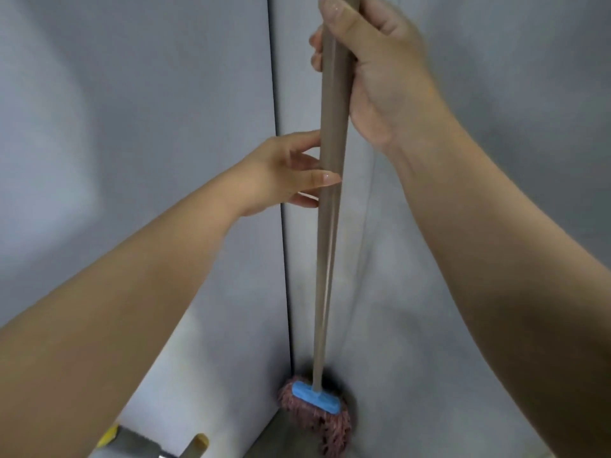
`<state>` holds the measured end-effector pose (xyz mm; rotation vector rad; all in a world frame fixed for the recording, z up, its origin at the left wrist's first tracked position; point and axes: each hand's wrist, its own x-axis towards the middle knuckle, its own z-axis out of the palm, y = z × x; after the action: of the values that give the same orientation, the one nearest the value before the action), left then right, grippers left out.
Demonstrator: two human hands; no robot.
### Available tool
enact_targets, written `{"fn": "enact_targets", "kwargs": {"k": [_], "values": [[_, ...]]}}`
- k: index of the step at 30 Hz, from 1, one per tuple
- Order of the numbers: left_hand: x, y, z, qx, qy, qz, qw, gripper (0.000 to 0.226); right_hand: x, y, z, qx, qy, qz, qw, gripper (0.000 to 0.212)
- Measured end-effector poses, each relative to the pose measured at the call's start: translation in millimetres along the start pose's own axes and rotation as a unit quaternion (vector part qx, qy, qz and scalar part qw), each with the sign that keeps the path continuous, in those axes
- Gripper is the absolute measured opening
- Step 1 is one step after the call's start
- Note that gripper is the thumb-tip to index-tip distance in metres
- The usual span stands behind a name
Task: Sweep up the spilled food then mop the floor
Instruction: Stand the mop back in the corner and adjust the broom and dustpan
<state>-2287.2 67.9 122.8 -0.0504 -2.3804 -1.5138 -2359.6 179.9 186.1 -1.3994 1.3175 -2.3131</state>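
The mop (330, 226) stands nearly upright at frame centre: a long tan handle, blue clamp, pink shaggy head at bottom centre.

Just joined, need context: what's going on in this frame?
A person is holding a mop with a long taupe handle upright in a corner where two grey walls meet. The right hand is wrapped around the handle near its top; the left hand sits lower, its fingers loosely curled on the handle, not clearly closed. The pinkish shaggy mop head with its blue plastic clamp rests on the floor in the corner. No spilled food is in view.
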Motion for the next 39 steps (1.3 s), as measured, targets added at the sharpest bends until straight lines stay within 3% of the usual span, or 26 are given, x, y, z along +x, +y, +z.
{"fn": "enact_targets", "kwargs": {"k": [8,17,20,27,33,39], "values": [[-3,-38,-2,-0.011,0.007,-0.072,0.997,0.037,1,57,-8,0.012,0.000,0.054,0.998,0.024],[13,-89,7,0.009,-0.024,-0.129,0.991,0.032,-3,123,-35,0.089,-0.039,0.091,0.991,0.006],[20,-111,12,0.019,-0.014,-0.140,0.990,0.034,-5,145,-42,0.089,-0.022,0.115,0.989,0.016],[26,-168,32,0.049,0.018,-0.184,0.981,0.031,-26,192,-58,0.003,-0.027,0.177,0.984,0.017],[22,-221,64,0.088,0.038,-0.227,0.969,0.024,-57,227,-77,-0.087,-0.037,0.275,0.957,0.024],[24,-239,79,0.122,0.027,-0.243,0.962,0.032,-70,232,-86,-0.081,-0.018,0.290,0.954,0.027]]}}
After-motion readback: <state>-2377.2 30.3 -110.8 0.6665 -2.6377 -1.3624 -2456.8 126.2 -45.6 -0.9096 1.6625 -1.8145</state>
